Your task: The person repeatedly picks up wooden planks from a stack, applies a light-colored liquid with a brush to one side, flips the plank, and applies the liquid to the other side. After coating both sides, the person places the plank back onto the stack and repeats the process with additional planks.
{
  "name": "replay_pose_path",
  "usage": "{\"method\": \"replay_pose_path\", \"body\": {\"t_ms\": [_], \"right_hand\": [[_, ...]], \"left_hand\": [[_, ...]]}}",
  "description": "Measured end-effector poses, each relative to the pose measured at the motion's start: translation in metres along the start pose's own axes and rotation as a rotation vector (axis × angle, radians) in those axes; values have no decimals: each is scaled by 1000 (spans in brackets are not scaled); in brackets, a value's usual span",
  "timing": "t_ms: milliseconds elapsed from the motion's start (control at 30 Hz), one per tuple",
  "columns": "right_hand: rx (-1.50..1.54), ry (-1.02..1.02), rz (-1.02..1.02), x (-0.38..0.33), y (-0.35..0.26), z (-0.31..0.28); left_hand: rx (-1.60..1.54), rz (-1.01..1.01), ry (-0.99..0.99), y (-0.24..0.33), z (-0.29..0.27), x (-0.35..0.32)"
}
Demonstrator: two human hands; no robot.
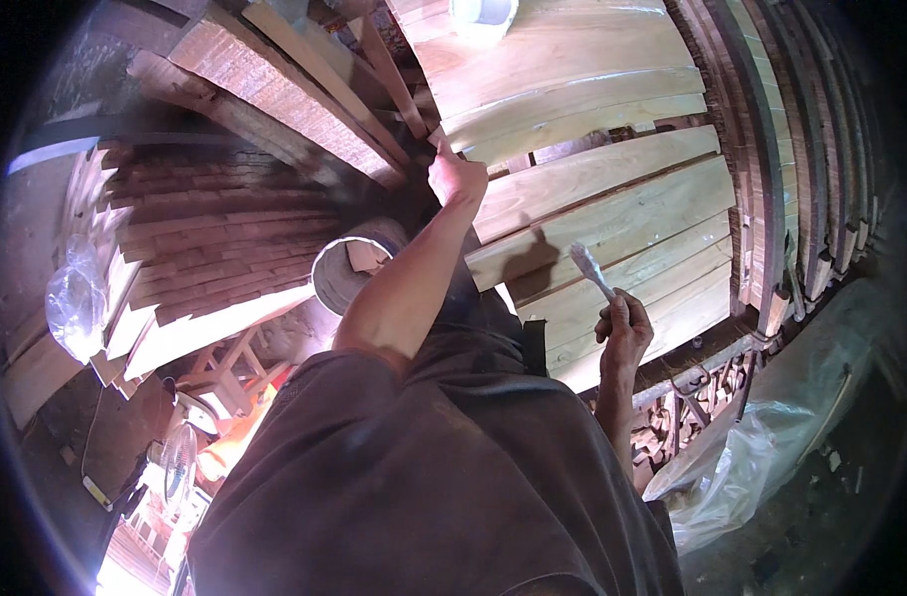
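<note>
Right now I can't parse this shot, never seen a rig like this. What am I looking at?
There's no robot here: these are a person's two bare hands. The single picture comes from a wide fisheye camera worn on the head and looking down, so straight edges bend and the rim goes dark. Picture left is the person's left.

The right hand holds a brush, bristles pointing up and away from the body. The left hand is at the near left ends of pale wooden boards; I can't tell whether it presses on them. The boards lie side by side, with some gaps, and a white tub sits on them, cut off by the top edge. An open round container shows beside the left forearm.
</note>
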State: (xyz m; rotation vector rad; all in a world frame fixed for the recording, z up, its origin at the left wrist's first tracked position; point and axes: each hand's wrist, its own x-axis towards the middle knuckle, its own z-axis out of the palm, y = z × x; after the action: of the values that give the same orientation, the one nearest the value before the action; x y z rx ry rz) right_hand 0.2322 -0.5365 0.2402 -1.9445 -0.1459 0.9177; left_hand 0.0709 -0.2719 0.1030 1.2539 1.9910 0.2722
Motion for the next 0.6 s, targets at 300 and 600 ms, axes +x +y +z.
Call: {"method": "replay_pose_path", "body": {"t_ms": [300,600], "right_hand": [[0,77,-14,-1,6,-15],[60,107,82,-10,11,-25]], "left_hand": [[-119,98,-41,-36,9,-9],[-595,-280,-638,-82,-1,-23]]}}
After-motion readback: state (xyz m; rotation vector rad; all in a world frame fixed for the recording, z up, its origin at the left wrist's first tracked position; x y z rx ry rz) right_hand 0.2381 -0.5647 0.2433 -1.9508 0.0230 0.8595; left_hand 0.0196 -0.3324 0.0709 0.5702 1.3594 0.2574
